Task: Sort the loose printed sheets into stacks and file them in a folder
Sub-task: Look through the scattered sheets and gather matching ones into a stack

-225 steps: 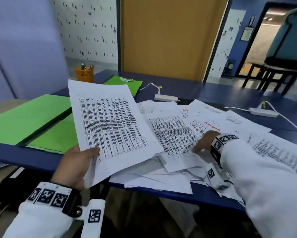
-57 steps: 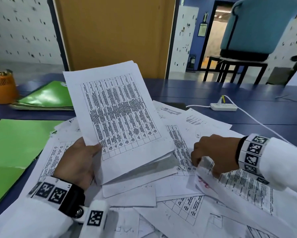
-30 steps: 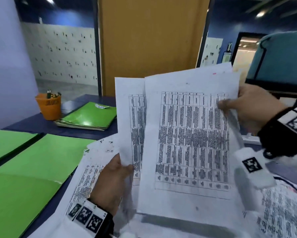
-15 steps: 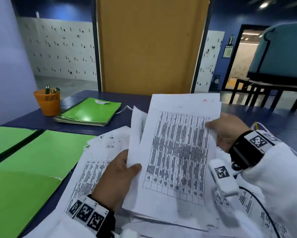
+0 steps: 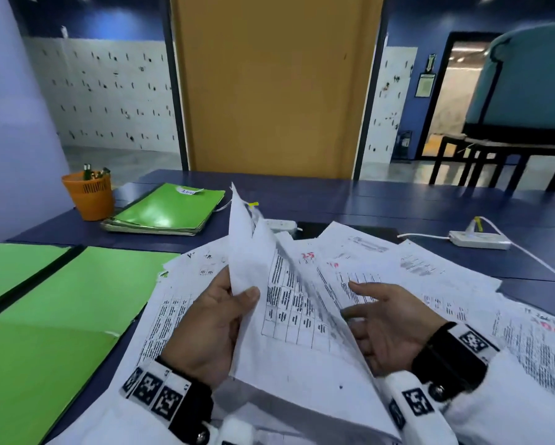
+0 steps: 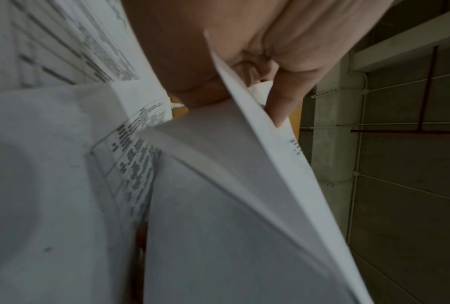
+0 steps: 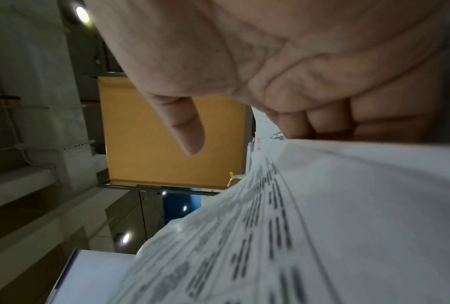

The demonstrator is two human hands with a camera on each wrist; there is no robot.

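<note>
Two hands (image 5: 211, 329) (image 5: 388, 326), two power strips (image 5: 478, 239) (image 5: 277, 224).

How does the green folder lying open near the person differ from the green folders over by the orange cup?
The open folder is spread flat in two panels on the table's left side, showing its dull inside; the closed folders are a shut stack, glossy on top. The closed stack carries a small white label near its far edge; the open folder shows none. The open folder lies nearer the person, its right edge under loose sheets; the stack sits farther back beside the orange cup. Both are bright green.
</note>
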